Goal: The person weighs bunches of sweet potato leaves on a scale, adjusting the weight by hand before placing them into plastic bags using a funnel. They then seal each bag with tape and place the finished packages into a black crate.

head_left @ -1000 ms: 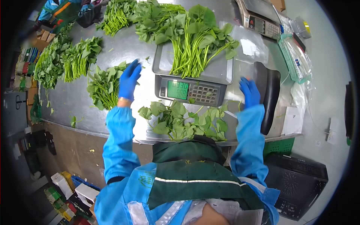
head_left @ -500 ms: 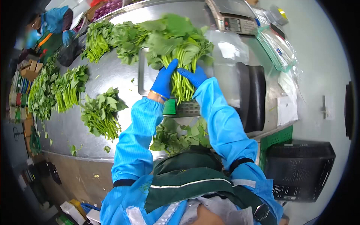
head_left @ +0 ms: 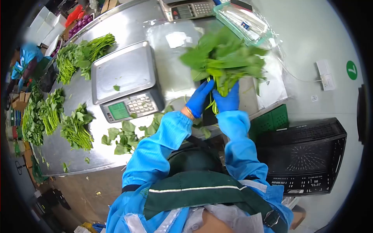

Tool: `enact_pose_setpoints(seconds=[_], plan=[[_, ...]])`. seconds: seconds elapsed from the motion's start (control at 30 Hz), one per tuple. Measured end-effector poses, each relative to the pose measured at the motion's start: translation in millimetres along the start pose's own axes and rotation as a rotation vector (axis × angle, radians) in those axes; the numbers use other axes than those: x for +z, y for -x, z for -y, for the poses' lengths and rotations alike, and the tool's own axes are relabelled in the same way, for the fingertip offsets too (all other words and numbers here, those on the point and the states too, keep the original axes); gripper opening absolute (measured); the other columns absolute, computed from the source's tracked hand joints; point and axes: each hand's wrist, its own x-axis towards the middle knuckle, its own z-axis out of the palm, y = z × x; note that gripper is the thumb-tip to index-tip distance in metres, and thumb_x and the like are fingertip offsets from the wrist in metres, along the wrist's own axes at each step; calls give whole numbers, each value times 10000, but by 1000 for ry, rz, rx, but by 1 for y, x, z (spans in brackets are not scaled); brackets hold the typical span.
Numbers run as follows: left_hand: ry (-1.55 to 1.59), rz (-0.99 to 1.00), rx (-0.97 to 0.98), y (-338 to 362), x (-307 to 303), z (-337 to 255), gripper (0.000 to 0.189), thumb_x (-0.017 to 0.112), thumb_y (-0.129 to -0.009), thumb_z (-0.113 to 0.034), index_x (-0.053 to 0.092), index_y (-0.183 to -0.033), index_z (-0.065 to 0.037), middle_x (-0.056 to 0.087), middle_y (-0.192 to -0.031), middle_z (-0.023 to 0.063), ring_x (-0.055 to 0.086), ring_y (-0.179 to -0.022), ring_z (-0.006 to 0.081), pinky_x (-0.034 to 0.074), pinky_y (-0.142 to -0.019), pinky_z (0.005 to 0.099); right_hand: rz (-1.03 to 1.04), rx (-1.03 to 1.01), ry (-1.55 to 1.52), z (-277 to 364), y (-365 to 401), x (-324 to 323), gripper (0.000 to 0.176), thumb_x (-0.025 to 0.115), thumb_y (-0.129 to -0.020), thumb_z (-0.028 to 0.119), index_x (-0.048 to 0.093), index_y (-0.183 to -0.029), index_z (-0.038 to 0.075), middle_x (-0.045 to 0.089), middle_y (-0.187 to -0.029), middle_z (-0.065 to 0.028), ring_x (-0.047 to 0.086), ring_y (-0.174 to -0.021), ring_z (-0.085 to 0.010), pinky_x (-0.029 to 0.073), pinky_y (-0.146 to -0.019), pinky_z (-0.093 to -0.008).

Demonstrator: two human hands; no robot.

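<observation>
Green leafy bunch [head_left: 225,58] right of the grey metal-topped scale [head_left: 124,72].
Blue-gloved left hand [head_left: 199,100] and blue-gloved right hand [head_left: 228,99] pinch its slim stems [head_left: 222,85] between them; leaves fan out on the far side.

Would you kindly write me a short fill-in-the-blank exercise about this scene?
The left hand and right hand wear gloves coloured ____.
They grip the bunch of broad-leaved greens by its ____.
On the square silver metal weighing pan lies a small green ____.
In front of the pan, the rectangular display screen glows ____.
Missing words: blue; stems; leaf; green.
</observation>
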Motion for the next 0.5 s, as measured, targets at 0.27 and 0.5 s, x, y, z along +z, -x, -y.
enact_pose_setpoints(seconds=[0.27, 0.5], plan=[[-830, -659, 343, 18, -71, 59, 600, 707, -695, -245, 444, -1136, 63, 509, -1130, 170, 500, -1025, 260, 392, -865, 339, 710, -77, 597, -42, 23, 4, 819, 670, -661, 287, 219, -1336, 177, 164, -1366, -229, 385, -1106, -436, 390, -866, -471], [-1346, -773, 167, 32, -78, 38, 420, 669, -709, -170, 510, -1052, 13, 569, -1015, 152, 546, -925, 271, 430, -780, 349, 818, -404, 331, -72, -38, -52, 441, 561, -734, 151, 449, -1159, 120, 445, -1201, -114, 444, -1065, -313, 395, -863, -407]])
